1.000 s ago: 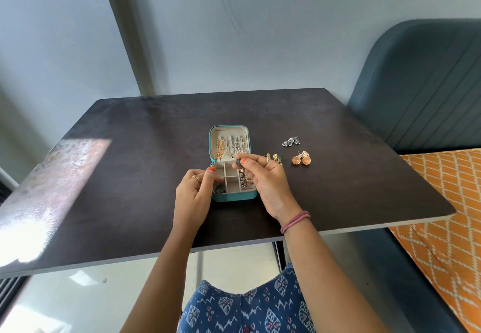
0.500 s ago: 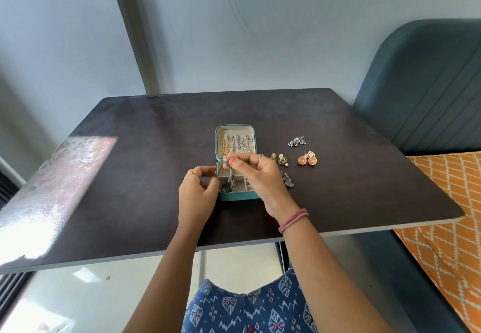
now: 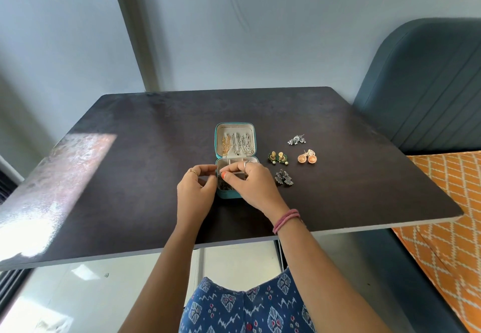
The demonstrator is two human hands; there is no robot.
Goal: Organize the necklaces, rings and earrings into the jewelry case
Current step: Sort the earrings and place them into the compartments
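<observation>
Jewelry case (image 3: pixel 235 134), teal, sits open mid-table (image 3: pixel 130 176), necklaces (image 3: pixel 238 144) hanging in its lid. Right hand (image 3: pixel 251 184) pinches something tiny over its compartments; left hand (image 3: pixel 196 190) curls at its left wall. Four earring pairs (image 3: pixel 307 157) lie just right.

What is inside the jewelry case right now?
Chains hang in the case lid; dark pieces fill a front-left compartment. Both hands cover much of the tray.

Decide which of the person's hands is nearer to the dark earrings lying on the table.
Right. The right hand is just beside the dark earrings; the left hand is beyond the jewelry case.
</observation>
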